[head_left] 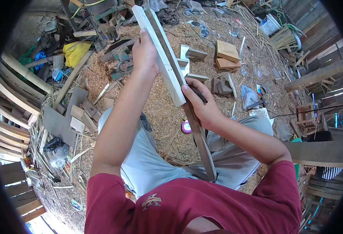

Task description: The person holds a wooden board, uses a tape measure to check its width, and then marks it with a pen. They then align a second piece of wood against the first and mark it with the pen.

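- Dark wooden strip (pixel 203 146): lower centre, slanting up from the lap.
- Purple-rimmed tape measure (pixel 186 127): floor, centre.
- Right hand (pixel 207 109): centre, closed about the strips, slim black item (pixel 199 96) in grip.
- Pale wooden strip (pixel 165 66): upper centre, alongside the dark one; seemingly being aligned, calling for steady two-handed support.
- Left hand (pixel 145 54): upper centre, gripping pale strip.

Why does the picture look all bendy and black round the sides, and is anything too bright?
In the head view, dark curved edges frame the scene; the long boards at the left look bowed, probably from a wide lens; glare washes out the bottom-left gaps; the pale wooden bar looks bright, but both hands look fairly clear.
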Demonstrator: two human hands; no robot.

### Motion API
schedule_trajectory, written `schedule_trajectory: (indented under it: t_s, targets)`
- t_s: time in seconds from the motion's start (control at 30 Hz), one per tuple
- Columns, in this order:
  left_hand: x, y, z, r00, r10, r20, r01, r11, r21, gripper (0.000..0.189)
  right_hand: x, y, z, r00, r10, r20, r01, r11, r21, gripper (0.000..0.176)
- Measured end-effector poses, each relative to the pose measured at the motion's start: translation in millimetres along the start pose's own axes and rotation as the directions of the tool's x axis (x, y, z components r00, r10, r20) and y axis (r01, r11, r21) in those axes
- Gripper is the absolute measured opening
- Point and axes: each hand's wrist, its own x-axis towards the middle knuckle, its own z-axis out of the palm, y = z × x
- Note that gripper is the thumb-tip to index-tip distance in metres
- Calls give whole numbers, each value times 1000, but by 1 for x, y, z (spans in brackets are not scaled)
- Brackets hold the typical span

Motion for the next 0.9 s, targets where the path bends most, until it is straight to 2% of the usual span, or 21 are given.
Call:
schedule_trajectory:
  t_s: [0.1,0.27,0.47,0.57,0.73,0.83,0.9]
  targets:
    - [11,-7,-3,997,41,-71,-44,998,-41,47,-1,3,-1,1000,-2,28,0,998,58,40]
    - [16,-9,-9,999,47,-24,-48,997,-55,47,-6,1,-2,997,8,81,-15,997,77,39]
    - [22,-8,-12,999,-25,-37,23,999,-49,49,-7,7,-2,983,-113,142,122,991,-53,54]
    - [15,-8,-8,997,-49,-53,46,998,-52,49,-14,-8,0,988,-63,144,88,980,-179,55]
    - [17,-16,-6,994,-70,-86,61,993,-102,45,-12,-2,-1,992,-21,123,34,994,-106,52]
    - [24,-22,-14,991,-97,90,118,957,-265,40,-13,-2,-2,994,-3,111,12,997,-79,49]
    - [23,-26,-15,984,-152,90,173,935,-310,38,-12,-2,-4,993,0,119,5,999,-34,47]
